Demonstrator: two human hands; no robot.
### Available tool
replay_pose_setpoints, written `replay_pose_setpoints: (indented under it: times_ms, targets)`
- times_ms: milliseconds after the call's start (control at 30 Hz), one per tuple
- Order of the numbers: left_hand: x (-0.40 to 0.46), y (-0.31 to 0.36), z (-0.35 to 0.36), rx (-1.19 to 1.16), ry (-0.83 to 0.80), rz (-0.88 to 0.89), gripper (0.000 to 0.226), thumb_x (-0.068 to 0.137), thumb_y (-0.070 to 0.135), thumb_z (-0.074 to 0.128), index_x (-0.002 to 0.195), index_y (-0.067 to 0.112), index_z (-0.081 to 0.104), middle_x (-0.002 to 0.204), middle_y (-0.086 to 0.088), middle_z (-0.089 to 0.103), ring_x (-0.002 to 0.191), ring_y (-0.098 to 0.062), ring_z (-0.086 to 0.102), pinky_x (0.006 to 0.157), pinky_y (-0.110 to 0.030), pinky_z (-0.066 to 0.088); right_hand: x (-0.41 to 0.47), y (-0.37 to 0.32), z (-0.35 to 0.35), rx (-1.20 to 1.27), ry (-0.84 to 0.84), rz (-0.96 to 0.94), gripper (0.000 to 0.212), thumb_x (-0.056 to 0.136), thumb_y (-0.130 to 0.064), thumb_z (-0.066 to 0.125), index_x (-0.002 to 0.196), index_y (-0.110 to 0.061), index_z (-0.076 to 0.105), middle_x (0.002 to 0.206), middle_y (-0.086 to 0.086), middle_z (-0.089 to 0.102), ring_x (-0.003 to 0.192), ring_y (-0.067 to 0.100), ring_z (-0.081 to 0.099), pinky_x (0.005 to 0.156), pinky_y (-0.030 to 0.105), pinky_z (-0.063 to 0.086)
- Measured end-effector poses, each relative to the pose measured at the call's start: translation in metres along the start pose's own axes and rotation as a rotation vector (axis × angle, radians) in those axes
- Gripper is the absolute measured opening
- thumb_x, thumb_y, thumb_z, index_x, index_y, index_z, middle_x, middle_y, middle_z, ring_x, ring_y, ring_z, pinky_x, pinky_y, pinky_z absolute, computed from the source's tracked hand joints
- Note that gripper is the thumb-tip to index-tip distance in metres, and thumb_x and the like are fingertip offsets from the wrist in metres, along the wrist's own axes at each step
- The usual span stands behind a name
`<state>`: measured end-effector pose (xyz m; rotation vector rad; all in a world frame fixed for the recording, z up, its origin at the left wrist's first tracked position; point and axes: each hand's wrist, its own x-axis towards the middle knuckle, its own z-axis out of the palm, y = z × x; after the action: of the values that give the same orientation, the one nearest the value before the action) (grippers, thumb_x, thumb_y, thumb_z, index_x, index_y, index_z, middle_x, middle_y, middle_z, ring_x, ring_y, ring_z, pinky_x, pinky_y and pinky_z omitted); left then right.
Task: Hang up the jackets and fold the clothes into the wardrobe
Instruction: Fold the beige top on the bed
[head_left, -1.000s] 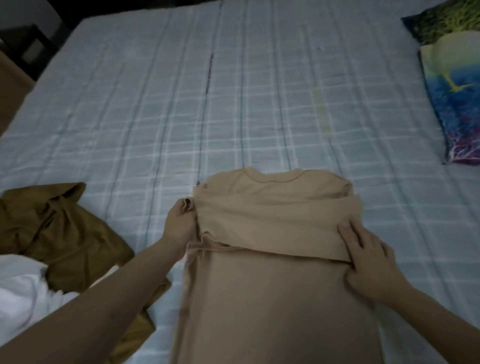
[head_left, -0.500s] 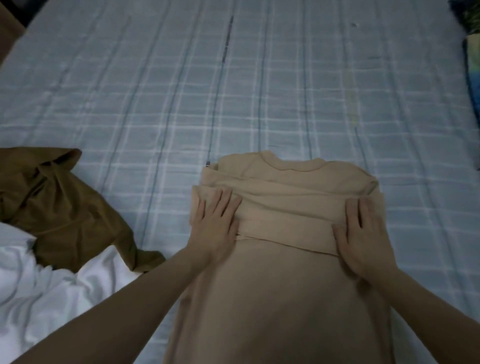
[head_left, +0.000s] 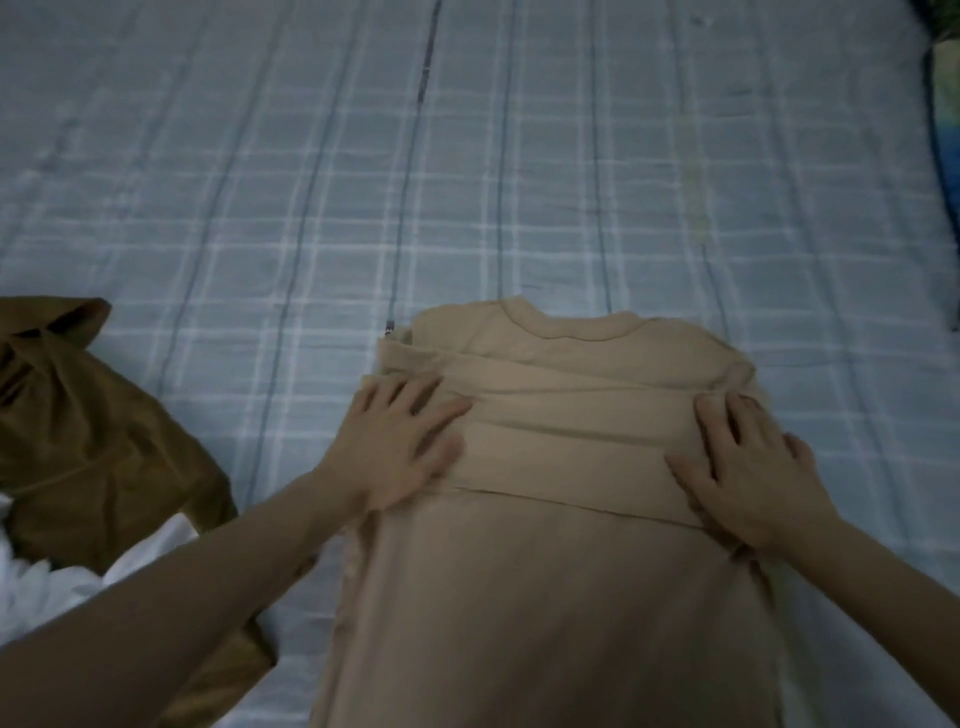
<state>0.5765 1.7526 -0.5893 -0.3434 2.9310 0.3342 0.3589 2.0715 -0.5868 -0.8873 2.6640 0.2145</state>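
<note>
A beige shirt lies flat on the bed, collar away from me, with both sleeves folded across its chest. My left hand presses flat on the left end of the folded sleeves, fingers spread. My right hand rests flat on the right end, fingers straight. Neither hand grips the cloth.
The bed has a light blue checked sheet. A crumpled brown garment lies at the left with white cloth beside it. A colourful pillow edge shows at the far right.
My left hand let go of the sleeve edge and now lies flat on the folded sleeves. My right hand slid a little up along the right side. The view tilted downward.
</note>
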Motion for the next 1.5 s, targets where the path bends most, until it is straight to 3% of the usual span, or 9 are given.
replay_pose_setpoints:
  times_ms: [200, 367, 500, 633, 867, 1000, 1133, 1367, 1500]
  targets:
    - [0.079, -0.031, -0.029, -0.095, 0.100, -0.190, 0.045, 0.086, 0.026, 0.052, 0.131, 0.023, 0.050, 0.138, -0.003, 0.046, 0.125, -0.027, 0.040, 0.101, -0.040, 0.026, 0.065, 0.003, -0.057, 0.137, 0.272, -0.012, 0.044, 0.086, -0.018, 0.047, 0.128, -0.007, 0.047, 0.120, 0.022, 0.051, 0.107, 0.042, 0.048, 0.084, 0.053, 0.043]
    - [0.116, -0.034, -0.042, -0.229, 0.007, -0.314, 0.038, 0.081, 0.016, 0.063, 0.118, 0.024, 0.058, 0.102, 0.002, 0.064, 0.106, -0.027, 0.057, 0.092, -0.038, 0.039, 0.109, 0.011, -0.066, 0.261, -0.105, 0.086, 0.051, 0.076, -0.026, 0.073, 0.124, -0.020, 0.056, 0.118, 0.011, 0.060, 0.110, 0.034, 0.054, 0.093, 0.044, 0.044]
    - [0.108, -0.025, -0.055, -0.323, 0.111, -0.133, 0.025, 0.069, -0.004, 0.061, 0.079, 0.019, 0.058, 0.074, 0.008, 0.045, 0.076, -0.026, 0.055, 0.066, -0.031, 0.037, 0.100, 0.019, -0.076, 0.367, -0.011, -0.183, 0.022, 0.069, -0.004, 0.070, 0.073, -0.019, 0.055, 0.069, -0.002, 0.057, 0.069, 0.023, 0.053, 0.056, 0.030, 0.038]
    - [0.077, -0.008, -0.043, -0.221, 0.178, -0.108, 0.012, 0.087, 0.017, 0.055, 0.076, 0.015, 0.050, 0.068, 0.007, 0.046, 0.058, -0.009, 0.046, 0.052, -0.027, 0.038, 0.069, 0.038, -0.067, 0.172, 0.302, -0.541, 0.006, 0.077, -0.014, 0.050, 0.082, -0.014, 0.054, 0.077, 0.005, 0.049, 0.073, 0.031, 0.049, 0.060, 0.040, 0.042]
    - [0.026, -0.045, -0.012, 0.063, -0.077, 0.377, 0.038, 0.074, 0.014, 0.068, 0.110, 0.023, 0.059, 0.110, -0.001, 0.051, 0.095, -0.023, 0.049, 0.085, -0.028, 0.035, 0.022, 0.068, -0.020, -0.148, 0.182, -0.656, 0.038, 0.083, -0.025, 0.039, 0.118, -0.021, 0.054, 0.104, 0.003, 0.052, 0.082, 0.024, 0.054, 0.069, 0.033, 0.040]
    - [0.027, -0.028, -0.032, -0.018, 0.012, 0.345, 0.026, 0.087, 0.029, 0.045, 0.103, 0.018, 0.062, 0.106, -0.001, 0.055, 0.087, -0.021, 0.053, 0.074, -0.031, 0.039, 0.017, 0.055, -0.034, -0.030, 0.253, -0.581, 0.036, 0.079, -0.026, 0.041, 0.112, -0.017, 0.054, 0.097, 0.008, 0.056, 0.072, 0.029, 0.057, 0.061, 0.035, 0.043]
    - [0.040, 0.001, -0.029, -0.083, 0.144, 0.157, 0.040, 0.096, 0.035, 0.032, 0.126, 0.019, 0.054, 0.133, -0.002, 0.048, 0.115, -0.024, 0.046, 0.093, -0.038, 0.035, 0.025, 0.021, -0.037, 0.104, 0.380, -0.379, 0.049, 0.087, -0.027, 0.039, 0.133, -0.014, 0.048, 0.127, 0.014, 0.050, 0.107, 0.035, 0.048, 0.084, 0.045, 0.041]
    - [0.032, -0.033, 0.014, -0.074, -0.116, -0.021, 0.056, 0.096, 0.057, 0.002, 0.151, 0.047, 0.005, 0.160, 0.020, -0.003, 0.147, -0.003, -0.007, 0.116, -0.028, -0.006, 0.020, 0.032, 0.002, 0.133, -0.017, -0.281, 0.065, 0.095, -0.054, 0.004, 0.154, -0.027, 0.013, 0.161, 0.004, 0.011, 0.147, 0.023, 0.012, 0.118, 0.039, 0.002]
    - [0.034, -0.033, -0.001, -0.058, -0.158, 0.022, 0.062, 0.093, 0.054, 0.008, 0.153, 0.040, 0.012, 0.160, 0.016, 0.000, 0.148, -0.005, -0.001, 0.117, -0.033, 0.006, 0.024, 0.036, -0.024, 0.034, 0.034, -0.330, 0.051, 0.096, -0.038, 0.031, 0.143, -0.022, 0.043, 0.139, 0.009, 0.051, 0.125, 0.030, 0.049, 0.116, 0.047, 0.016]
